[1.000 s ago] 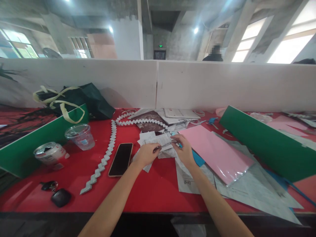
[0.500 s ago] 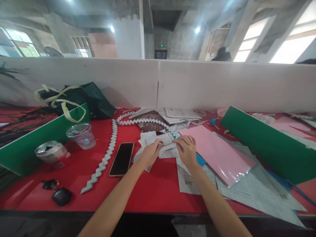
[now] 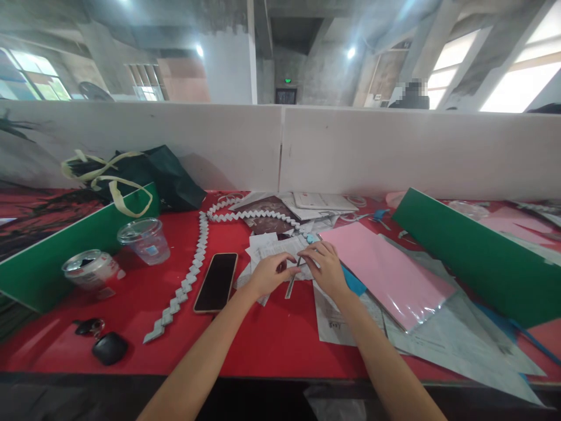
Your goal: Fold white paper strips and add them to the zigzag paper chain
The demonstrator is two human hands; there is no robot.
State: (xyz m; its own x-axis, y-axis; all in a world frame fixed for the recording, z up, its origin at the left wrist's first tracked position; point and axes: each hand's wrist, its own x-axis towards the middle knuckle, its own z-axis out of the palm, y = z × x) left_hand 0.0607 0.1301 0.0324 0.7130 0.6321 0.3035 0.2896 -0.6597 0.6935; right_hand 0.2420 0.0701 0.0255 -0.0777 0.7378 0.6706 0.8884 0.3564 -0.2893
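Between my hands is a narrow folded paper strip (image 3: 291, 283), tilted, its lower end over the red table. My left hand (image 3: 272, 273) pinches the strip from the left with thumb and fingers. My right hand (image 3: 323, 266) holds its upper part with bent fingertips. Loose paper pieces (image 3: 268, 248) lie just behind and under my hands. A zigzag chain of folded paper (image 3: 200, 245) runs down the table on the left and across the back toward my hands.
A phone (image 3: 216, 283), clear cup (image 3: 146, 242), can (image 3: 93, 272) and black case (image 3: 110, 348) are at left. A pink folder (image 3: 385, 275) lies on papers at right. Green dividers (image 3: 473, 257) and a dark bag (image 3: 169, 178) flank the area. A person (image 3: 411, 96) is beyond the partition.
The paper strip between my hands has turned from roughly level to steeply slanted. My left hand has moved slightly right and nearer, and my right hand has shifted slightly left.
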